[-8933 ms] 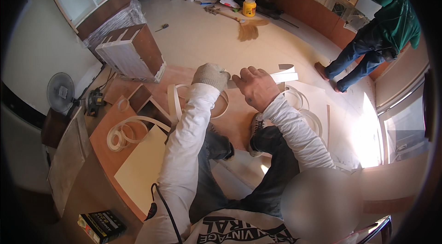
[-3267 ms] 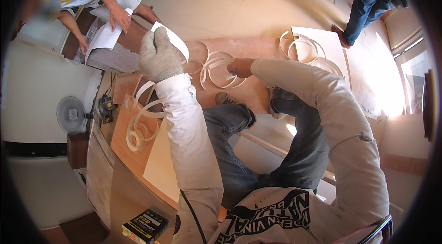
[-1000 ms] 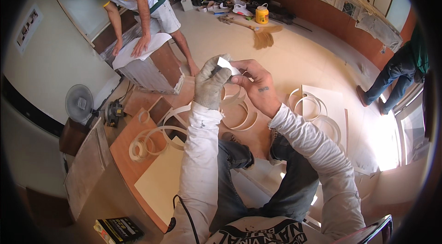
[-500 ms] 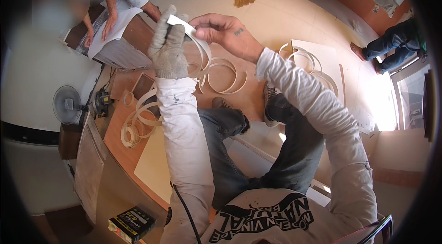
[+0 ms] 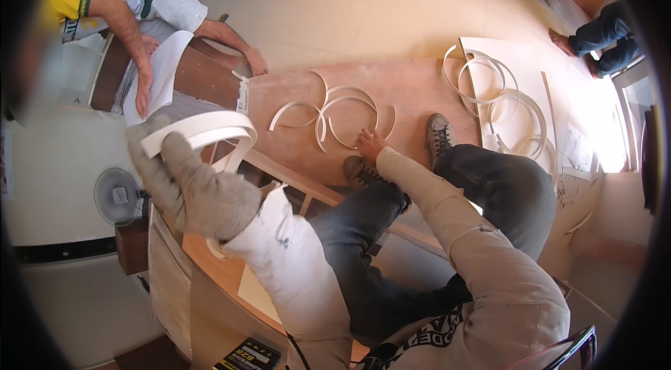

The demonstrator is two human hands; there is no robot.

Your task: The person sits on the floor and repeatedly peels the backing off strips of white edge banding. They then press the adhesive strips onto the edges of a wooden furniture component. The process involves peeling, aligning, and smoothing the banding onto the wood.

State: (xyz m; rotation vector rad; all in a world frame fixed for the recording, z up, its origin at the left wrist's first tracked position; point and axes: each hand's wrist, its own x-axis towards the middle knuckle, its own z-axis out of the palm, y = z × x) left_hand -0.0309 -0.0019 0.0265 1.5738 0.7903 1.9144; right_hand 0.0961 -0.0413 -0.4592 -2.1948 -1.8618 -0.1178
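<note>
Left fingers [image 5: 184, 157]: gloved, gripping one strip [image 5: 213, 122].
Right fingers [image 5: 368, 141]: bare, grip unclear.
Loose strips [image 5: 321, 134]: just beside right fingers; apparent step, reaching for these.
Held strip: next move likely calls for holding it clear.

White strip [image 5: 222, 120], curled over, held aloft

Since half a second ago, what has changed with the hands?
The right hand has left the white strip and gone down to the loose strips on the board. The left hand has swung left, its grip still on the white strip. The fan stays put.
</note>
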